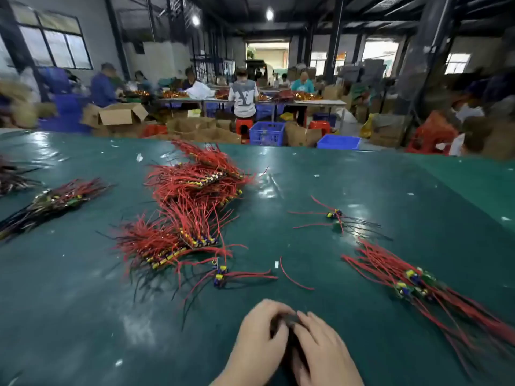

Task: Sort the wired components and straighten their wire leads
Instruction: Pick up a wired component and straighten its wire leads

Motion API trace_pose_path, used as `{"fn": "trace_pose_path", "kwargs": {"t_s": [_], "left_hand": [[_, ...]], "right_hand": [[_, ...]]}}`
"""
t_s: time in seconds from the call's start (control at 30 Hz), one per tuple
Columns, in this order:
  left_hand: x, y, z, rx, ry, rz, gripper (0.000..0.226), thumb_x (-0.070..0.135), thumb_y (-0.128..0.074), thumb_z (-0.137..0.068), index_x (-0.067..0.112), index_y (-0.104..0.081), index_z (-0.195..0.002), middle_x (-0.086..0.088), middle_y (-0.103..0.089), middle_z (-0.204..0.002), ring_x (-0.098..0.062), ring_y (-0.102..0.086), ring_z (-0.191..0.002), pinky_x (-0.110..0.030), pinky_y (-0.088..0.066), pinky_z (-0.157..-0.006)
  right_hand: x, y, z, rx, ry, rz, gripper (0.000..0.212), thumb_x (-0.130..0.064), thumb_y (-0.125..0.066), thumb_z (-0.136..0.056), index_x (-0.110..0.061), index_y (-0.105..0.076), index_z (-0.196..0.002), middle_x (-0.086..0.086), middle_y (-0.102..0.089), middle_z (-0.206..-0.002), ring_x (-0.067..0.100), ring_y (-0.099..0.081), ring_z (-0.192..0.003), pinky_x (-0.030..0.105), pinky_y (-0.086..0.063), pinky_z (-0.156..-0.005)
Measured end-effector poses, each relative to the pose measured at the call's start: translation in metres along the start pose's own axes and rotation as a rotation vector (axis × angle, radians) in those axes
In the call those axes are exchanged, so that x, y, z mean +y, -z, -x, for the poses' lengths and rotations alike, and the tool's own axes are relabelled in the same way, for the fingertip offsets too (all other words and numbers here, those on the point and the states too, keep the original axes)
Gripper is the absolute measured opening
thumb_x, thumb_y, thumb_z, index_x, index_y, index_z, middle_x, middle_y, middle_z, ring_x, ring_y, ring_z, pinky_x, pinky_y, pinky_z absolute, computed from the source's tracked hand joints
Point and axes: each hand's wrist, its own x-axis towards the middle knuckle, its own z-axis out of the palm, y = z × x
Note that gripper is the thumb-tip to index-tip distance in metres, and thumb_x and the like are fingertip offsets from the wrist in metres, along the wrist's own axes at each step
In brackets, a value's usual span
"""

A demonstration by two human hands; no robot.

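Nearest to us, our left hand (pixel 257 337) and right hand (pixel 324 349) meet over the near edge of the green table (pixel 83 316), fingers curled around something dark and blurred between them. We take it for a small bunch of dark wires (pixel 289 327), but we cannot tell exactly what it is or how firmly each hand grips it.

Just beyond the hands, a couple of loose parts (pixel 220 274) lie with red and black leads sprawling, and a single red wire (pixel 292 277) lies on its own to their right. At the near right, a bundle (pixel 412 282) lies with its leads running roughly parallel, which we judge to be sorted work. A few scattered parts (pixel 335 215) sit farther back on the right, leads splayed.

Left of centre, the big red heap (pixel 189 207) stretches away from us, tangled and bristling, so we judge most of the job remains. Farther left lies a darker bundle (pixel 53 201), seemingly a separate sort. Beyond the table, other workers (pixel 243 93) sit at benches among cardboard boxes and blue crates (pixel 266 133).
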Motion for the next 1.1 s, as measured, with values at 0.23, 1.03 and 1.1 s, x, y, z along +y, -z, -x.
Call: {"fn": "trace_pose_path", "kwargs": {"t_s": [0.23,1.03,1.1], "left_hand": [[-0.046,0.055,-0.046,0.177,0.176,-0.694,0.034,0.018,-0.053,-0.087,0.019,-0.058,-0.121,-0.001,-0.053,-0.124,-0.025,-0.046,-0.113,-0.035,-0.041,-0.093],[-0.012,0.002,-0.059,0.235,-0.239,0.295,0.050,-0.008,-0.069,-0.066,0.032,-0.067,-0.095,0.009,-0.064,-0.094,-0.011,-0.068,-0.090,-0.020,-0.053,-0.083],[-0.010,0.001,-0.057,0.209,-0.255,0.311,0.055,-0.013,-0.070,-0.066,0.029,-0.066,-0.103,0.006,-0.064,-0.095,-0.013,-0.068,-0.093,-0.023,-0.053,-0.086]], "right_hand": [[-0.013,-0.002,0.004,-0.098,-0.006,-0.093,0.047,-0.023,-0.095,-0.044,-0.019,-0.078,-0.087,0.000,-0.074,-0.099,0.020,-0.072,-0.091,0.036,-0.060,-0.068],[0.023,-0.007,-0.069,-0.271,-0.935,-1.773,0.025,-0.019,-0.053,-0.095,-0.001,-0.069,-0.090,0.018,-0.074,-0.089,0.021,-0.071,-0.066,0.029,-0.059,-0.060],[0.022,-0.007,-0.067,-0.290,-0.896,-1.758,0.021,-0.020,-0.058,-0.092,-0.001,-0.064,-0.099,0.017,-0.074,-0.094,0.018,-0.071,-0.071,0.025,-0.056,-0.061]]}}
